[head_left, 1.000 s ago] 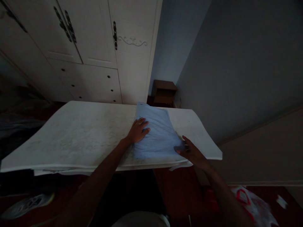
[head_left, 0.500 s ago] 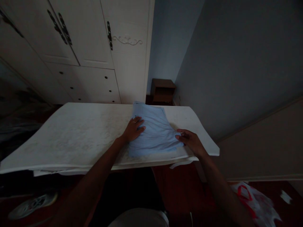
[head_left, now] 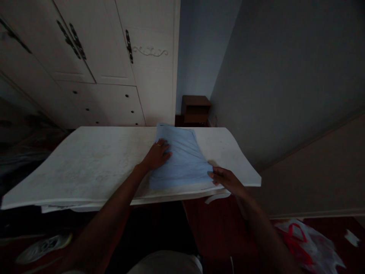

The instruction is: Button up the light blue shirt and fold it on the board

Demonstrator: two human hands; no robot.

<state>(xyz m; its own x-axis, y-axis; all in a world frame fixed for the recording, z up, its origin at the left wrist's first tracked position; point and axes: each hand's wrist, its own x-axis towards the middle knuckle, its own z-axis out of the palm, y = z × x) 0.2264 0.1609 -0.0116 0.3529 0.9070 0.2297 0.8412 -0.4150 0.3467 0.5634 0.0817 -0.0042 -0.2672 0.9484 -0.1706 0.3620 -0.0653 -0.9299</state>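
A light blue cloth garment [head_left: 182, 156] lies spread over the white board [head_left: 94, 160], with fine creases running across it; its exact kind is not clear. My left hand [head_left: 158, 154] rests on the garment's left side, fingers apart and a ring on one of them. At the garment's lower right corner, my right hand [head_left: 226, 179] pinches the edge between thumb and fingers.
Beyond the board stands a white wardrobe [head_left: 155, 83] with dark handles. A small brown cabinet [head_left: 196, 101] sits in the back corner by the grey wall [head_left: 285, 76]. On the red floor are a shoe [head_left: 44, 249] and a plastic bag [head_left: 316, 239].
My right hand has moved toward me and slightly left with the garment's corner. The lower part of the garment looks smoother. My left hand stays on the garment's left side.
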